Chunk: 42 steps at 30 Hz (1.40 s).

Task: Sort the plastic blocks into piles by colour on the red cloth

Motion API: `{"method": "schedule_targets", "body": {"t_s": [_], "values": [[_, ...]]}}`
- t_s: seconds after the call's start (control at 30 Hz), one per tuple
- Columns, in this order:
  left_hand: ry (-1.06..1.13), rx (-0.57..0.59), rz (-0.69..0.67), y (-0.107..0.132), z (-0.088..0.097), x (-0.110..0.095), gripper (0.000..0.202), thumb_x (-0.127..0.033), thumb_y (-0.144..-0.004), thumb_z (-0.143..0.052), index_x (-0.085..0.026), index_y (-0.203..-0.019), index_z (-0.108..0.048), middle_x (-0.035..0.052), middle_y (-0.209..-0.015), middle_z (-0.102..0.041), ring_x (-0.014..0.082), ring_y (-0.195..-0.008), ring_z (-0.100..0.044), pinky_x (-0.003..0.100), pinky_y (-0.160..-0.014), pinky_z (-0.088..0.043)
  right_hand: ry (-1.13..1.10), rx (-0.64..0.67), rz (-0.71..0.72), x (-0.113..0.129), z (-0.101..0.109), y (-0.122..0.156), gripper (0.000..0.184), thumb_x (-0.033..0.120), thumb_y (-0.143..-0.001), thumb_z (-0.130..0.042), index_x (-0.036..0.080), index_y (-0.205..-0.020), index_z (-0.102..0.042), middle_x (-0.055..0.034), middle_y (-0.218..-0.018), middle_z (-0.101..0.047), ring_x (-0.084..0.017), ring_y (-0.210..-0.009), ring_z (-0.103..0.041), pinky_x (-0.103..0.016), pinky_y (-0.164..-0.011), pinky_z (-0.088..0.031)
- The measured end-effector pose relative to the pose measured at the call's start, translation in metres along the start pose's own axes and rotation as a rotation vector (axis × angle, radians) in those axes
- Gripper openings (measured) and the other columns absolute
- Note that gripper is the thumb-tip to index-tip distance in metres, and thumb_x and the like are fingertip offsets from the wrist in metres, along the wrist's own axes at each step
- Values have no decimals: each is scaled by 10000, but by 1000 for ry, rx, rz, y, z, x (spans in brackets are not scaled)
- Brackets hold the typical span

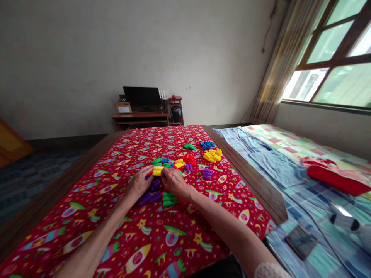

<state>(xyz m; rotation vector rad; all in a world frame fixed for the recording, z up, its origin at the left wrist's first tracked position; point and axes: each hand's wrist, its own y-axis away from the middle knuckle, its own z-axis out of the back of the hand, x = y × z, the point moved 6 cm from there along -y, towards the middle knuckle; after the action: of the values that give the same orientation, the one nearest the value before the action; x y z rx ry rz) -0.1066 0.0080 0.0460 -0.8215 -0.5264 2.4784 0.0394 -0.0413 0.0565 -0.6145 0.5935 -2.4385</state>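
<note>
Over a heap of small bullet-shaped plastic building pieces, my left hand [141,180] and my right hand [174,180] face each other with bent fingers. Between them is a short row of yellow pieces [158,170], gripped from both sides; some fingertips are hidden. Beneath lie purple pieces [151,197], with green pieces [169,199] side by side just below my right hand. Past my fingers are a loose green piece [155,161] and a blue piece [165,160]. Red pieces [189,159] sit a little further right.
Sorted toward the right are yellow pieces [213,155], blue pieces [207,145], green pieces [189,146] and purple pieces [207,173]. A red patterned cloth [116,216] covers the table. A bed at right holds a phone [301,241] and a red box [336,180].
</note>
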Motion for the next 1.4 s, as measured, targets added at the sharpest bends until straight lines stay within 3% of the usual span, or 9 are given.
{"method": "schedule_targets", "body": {"t_s": [0.13,0.27,0.53,0.77,0.97,1.07,1.23,1.3,1.4], "values": [[50,84,-123,3,-7,-21,429,-491,-853,-415,-206,-996,-702,93,-1181,-684,273,-1131,-608,423,-1029,-462,-74,-48,13,-3,1,-2,157,152,-871,-475,177,-1025,-468,-102,-955,-631,-204,-903,-578,-301,-775,-457],[59,68,-131,-2,-4,-25,407,-483,-858,-416,-210,-937,-708,93,-1104,-713,269,-1053,-647,424,-990,-491,-106,-45,-12,-5,7,-4,253,167,-897,-432,151,-1150,-434,-101,-932,-641,-207,-849,-603,-306,-728,-464],[43,-33,-43,-24,20,-4,483,-554,-859,-412,-184,-990,-693,118,-1103,-718,276,-1047,-661,425,-988,-487,-229,-26,-176,-34,33,-26,343,186,-869,-541,126,-1207,-558,-83,-929,-694,-188,-831,-635,-281,-743,-469],[187,67,152,-14,4,23,717,-681,-832,-344,-135,-1213,-610,153,-1215,-677,275,-1097,-656,396,-951,-518,-675,-42,-317,-63,29,-27,199,248,-820,-628,161,-984,-698,-25,-895,-702,-158,-812,-631,-252,-752,-477],[482,44,325,-3,4,47,745,-714,-785,-459,-140,-1241,-593,128,-1095,-733,291,-1083,-662,406,-963,-512,-580,-1,-428,-81,29,-20,346,454,-759,-690,163,-943,-656,40,-656,-584,-110,-600,-528,-201,-546,-395],[618,23,353,3,3,51,708,-686,-815,-441,-132,-1224,-605,140,-1072,-733,296,-1049,-676,421,-946,-522,-445,-14,-351,-89,50,-17,357,509,-799,-643,160,-872,-670,26,-642,-591,-116,-598,-535,-209,-556,-389],[664,13,362,5,3,49,671,-668,-808,-476,-127,-1176,-625,140,-1032,-737,302,-1008,-687,444,-929,-528,-148,-194,-228,-130,116,0,365,509,-860,-578,170,-915,-702,-86,-858,-700,-185,-775,-624,-280,-725,-457],[666,10,361,4,3,48,668,-680,-798,-490,-130,-1151,-633,138,-1032,-738,300,-1011,-686,437,-927,-529,-29,-248,-291,-159,139,12,361,502,-852,-580,169,-885,-715,-88,-821,-697,-191,-753,-619,-281,-706,-453],[661,15,367,4,2,49,668,-699,-785,-500,-140,-1119,-648,134,-1016,-743,299,-984,-695,435,-912,-535,60,-190,-480,-201,158,31,376,466,-862,-532,151,-828,-735,-42,-633,-638,-163,-611,-576,-248,-581,-400]]}}
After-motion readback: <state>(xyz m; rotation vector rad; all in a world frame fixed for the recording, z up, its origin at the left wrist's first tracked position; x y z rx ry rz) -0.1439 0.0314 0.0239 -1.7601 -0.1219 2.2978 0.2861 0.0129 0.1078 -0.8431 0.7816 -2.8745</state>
